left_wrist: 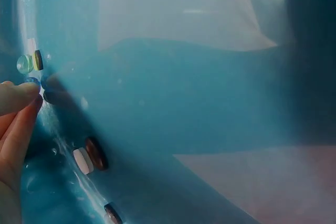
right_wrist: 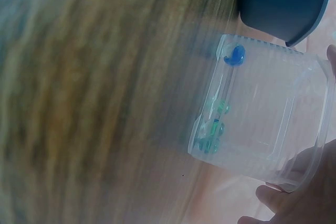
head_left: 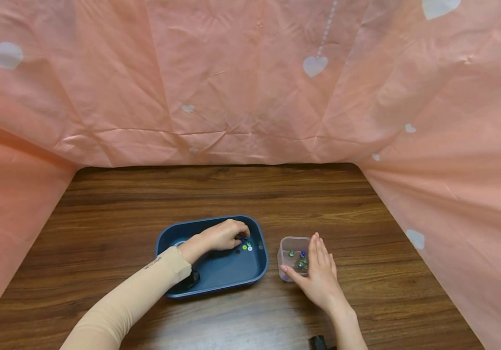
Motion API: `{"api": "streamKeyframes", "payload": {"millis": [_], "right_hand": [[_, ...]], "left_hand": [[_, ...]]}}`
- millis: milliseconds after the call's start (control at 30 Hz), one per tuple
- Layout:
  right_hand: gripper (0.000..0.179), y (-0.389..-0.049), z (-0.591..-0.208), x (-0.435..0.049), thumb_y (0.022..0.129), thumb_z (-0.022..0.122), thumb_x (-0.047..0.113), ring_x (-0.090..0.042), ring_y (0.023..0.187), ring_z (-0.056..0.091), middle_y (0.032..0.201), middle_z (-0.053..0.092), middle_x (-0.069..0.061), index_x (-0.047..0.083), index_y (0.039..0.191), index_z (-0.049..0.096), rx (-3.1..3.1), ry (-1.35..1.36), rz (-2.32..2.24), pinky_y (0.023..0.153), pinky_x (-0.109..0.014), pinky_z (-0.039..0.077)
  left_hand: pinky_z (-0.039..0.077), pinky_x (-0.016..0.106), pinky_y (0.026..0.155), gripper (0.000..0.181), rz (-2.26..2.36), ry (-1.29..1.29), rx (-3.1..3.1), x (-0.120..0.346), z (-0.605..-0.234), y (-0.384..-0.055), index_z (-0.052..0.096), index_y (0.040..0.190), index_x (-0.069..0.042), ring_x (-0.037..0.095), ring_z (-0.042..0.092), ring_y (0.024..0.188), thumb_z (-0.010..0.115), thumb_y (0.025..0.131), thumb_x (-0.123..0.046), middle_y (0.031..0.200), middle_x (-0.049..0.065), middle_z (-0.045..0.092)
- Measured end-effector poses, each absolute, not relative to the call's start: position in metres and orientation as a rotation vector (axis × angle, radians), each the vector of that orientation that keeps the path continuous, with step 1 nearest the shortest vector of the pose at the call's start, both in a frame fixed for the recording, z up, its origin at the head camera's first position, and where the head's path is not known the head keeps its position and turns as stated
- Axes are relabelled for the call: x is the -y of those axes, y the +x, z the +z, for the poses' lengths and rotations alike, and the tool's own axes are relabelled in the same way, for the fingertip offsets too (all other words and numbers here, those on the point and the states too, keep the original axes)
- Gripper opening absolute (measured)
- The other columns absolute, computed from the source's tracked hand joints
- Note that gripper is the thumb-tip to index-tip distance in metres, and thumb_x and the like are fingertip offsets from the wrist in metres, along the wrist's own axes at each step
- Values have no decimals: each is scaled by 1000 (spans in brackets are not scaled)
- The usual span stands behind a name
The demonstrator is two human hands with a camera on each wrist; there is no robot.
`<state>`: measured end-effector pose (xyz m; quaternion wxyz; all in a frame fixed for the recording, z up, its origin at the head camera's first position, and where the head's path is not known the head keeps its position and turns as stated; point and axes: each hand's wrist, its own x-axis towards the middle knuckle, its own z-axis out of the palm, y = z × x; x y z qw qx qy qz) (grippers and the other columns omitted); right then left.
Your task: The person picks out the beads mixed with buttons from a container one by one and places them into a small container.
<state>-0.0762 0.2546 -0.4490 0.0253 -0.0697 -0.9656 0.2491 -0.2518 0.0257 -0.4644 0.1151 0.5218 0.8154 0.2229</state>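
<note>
My left hand (head_left: 226, 235) reaches into a dark blue tray (head_left: 228, 281). In the left wrist view, its thumb and finger pinch a small blue glass marble (left_wrist: 33, 81) near the tray floor. Close by lie a pale green marble (left_wrist: 24, 64) and a yellow button-like disc (left_wrist: 38, 60). A white disc (left_wrist: 83, 161) and a brown disc (left_wrist: 96, 153) lie a little apart. My right hand (head_left: 320, 277) rests against a clear plastic box (head_left: 282, 255), fingers straight along its right side and thumb across the near side. Inside are a blue marble (right_wrist: 234, 55) and several green marbles (right_wrist: 212, 129).
The tray and box stand side by side on a brown wood-grain table (head_left: 180, 194), with a gap between them. A pink curtain (head_left: 241, 97) with white hearts encloses the back and sides. A black object (head_left: 319, 342) shows beside my right wrist.
</note>
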Motion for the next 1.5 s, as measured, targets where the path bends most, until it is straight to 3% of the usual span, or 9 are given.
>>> {"api": "streamKeyframes", "payload": {"millis": [433, 767, 1100, 1500], "right_hand": [[111, -77, -448, -254, 76, 55, 66, -35, 139, 3, 152, 0, -21, -2, 145, 0, 2982, -211, 771, 106, -61, 8], [112, -76, -447, -254, 76, 52, 68, -35, 139, -1, 152, -4, -19, 2, 145, -5, 2999, -216, 804, 107, -60, 5], [112, -76, -448, -254, 76, 54, 68, -35, 139, 1, 152, -2, -20, 0, 145, -3, 2986, -212, 798, 106, -61, 6], [112, -77, -448, -255, 76, 55, 66, -36, 139, 2, 152, -1, -20, -2, 145, -1, 2975, -202, 799, 106, -62, 6]], "left_hand": [[49, 20, 70, 16, 648, 1599, -2407, -26, -467, -253, 66, 96, -9, 9, 57, 81, 62, 82, -1, 93, 1, 63], [49, 20, 71, 16, 663, 1541, -2413, -26, -461, -252, 66, 98, -9, 9, 59, 84, 62, 83, -4, 95, 1, 62], [51, 20, 74, 20, 764, 1474, -2369, -27, -450, -253, 64, 104, -3, 14, 63, 90, 60, 84, -1, 101, 6, 63], [50, 16, 73, 20, 843, 1477, -2349, -24, -446, -251, 64, 103, -4, 13, 64, 87, 61, 83, -1, 100, 6, 64]]}}
